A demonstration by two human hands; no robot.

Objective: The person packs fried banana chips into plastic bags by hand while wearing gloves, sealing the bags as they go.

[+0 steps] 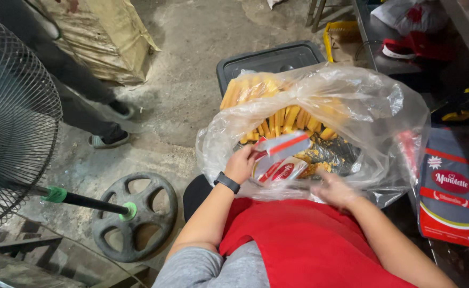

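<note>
Fingers (250, 154) of the left hand (240, 164) are pinching a small red-and-white carton (278, 159) by its near edge, holding it open-flapped just inside the mouth of the clear plastic bag (373, 106). At the bag's near rim, to the right of the carton, the right hand (334, 189) is blurred; its fingers look loosely spread with nothing in them, though the blur leaves that unsure. A black wristband (227, 182) sits on the left wrist, and a red apron (304, 240) lies below the bag's rim.

Deeper in the bag, beyond the carton, lies a heap of yellow stick-shaped snacks (285, 114) with crumbs under them. Behind the bag is a dark plastic lid (269, 60); right of it stands a grey-and-red printed sack (450, 186). Well left of the bag are a fan's round base (138, 213) and grille (10, 117), and another person's legs (80, 96) on the concrete floor (192, 64).

The carton, gripped by one edge only, could tip and spill. The thin film could sag or tear under the leaning hands, and brittle sticks may snap if grabbed hard.
</note>
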